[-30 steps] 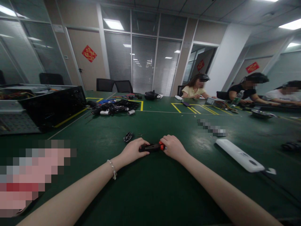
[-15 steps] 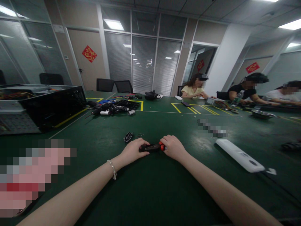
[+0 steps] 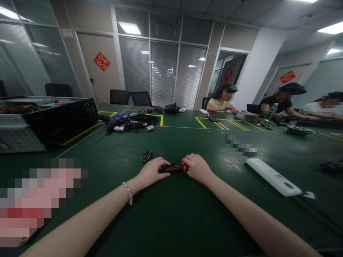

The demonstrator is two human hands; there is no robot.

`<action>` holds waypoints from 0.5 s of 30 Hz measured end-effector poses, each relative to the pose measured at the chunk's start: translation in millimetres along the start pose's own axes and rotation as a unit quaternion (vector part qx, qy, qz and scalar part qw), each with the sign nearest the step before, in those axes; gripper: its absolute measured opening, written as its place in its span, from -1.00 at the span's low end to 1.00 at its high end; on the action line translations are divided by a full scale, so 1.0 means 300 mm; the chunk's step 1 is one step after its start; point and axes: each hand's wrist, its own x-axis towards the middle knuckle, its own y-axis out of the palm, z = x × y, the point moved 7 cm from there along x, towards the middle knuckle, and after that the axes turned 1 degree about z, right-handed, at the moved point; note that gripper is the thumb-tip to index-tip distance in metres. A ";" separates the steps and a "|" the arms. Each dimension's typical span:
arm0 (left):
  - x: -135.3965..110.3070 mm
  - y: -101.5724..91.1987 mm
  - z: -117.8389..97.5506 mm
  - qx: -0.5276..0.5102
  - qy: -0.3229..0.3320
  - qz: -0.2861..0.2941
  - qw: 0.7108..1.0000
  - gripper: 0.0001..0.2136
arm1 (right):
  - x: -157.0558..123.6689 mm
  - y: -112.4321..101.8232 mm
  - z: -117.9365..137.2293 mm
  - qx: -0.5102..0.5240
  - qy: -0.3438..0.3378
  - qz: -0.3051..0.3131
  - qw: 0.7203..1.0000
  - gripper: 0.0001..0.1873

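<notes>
A pair of pliers (image 3: 173, 167) with black and red handles lies across the green table (image 3: 171, 221) in front of me. My left hand (image 3: 150, 172) is closed over its left end, a bead bracelet on the wrist. My right hand (image 3: 197, 167) is closed over its right end, where the red part shows. Both hands rest on the table. A small black part (image 3: 146, 155) lies just beyond my left hand, apart from it.
A white power strip (image 3: 273, 176) lies to the right. An open black computer case (image 3: 45, 121) stands at the left. Several tools (image 3: 125, 123) are piled farther back. Three other people sit at the far right side of the table.
</notes>
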 end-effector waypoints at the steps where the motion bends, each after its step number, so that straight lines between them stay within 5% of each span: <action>1: 0.000 0.000 0.000 -0.001 0.000 0.001 1.000 -0.70 | 0.000 0.000 -0.001 0.000 0.001 -0.001 1.000 -0.81; 15: 0.000 -0.003 -0.002 -0.003 -0.005 0.002 1.000 -0.70 | 0.000 -0.003 -0.004 -0.001 0.002 -0.007 1.000 -0.82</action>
